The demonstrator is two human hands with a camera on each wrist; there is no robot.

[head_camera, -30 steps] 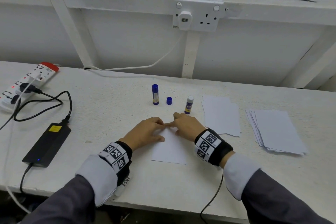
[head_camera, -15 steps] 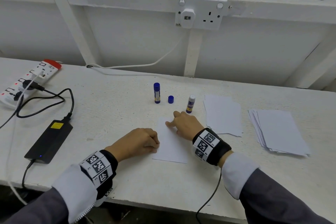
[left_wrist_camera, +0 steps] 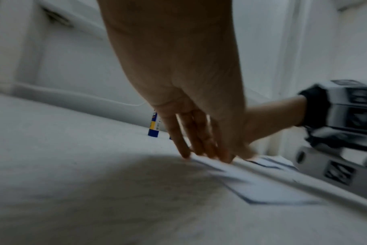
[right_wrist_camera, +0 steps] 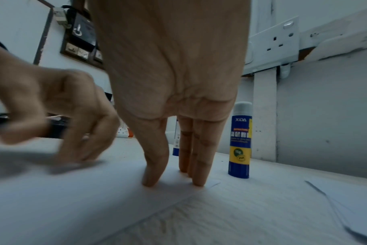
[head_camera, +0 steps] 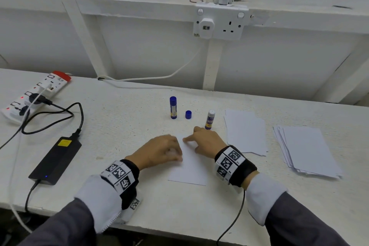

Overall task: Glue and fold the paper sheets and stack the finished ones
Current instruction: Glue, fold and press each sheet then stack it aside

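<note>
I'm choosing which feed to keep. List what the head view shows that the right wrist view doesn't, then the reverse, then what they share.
Only the head view shows the two paper stacks whole, the nearer and farther, the loose blue cap, and the black power adapter.

Only the right wrist view shows the right hand's fingertips pressed flat on the folded sheet.

Both show the left hand, right hand, uncapped glue stick and wall socket.

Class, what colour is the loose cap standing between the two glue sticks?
Blue; the cap shows best in the head view.
</note>
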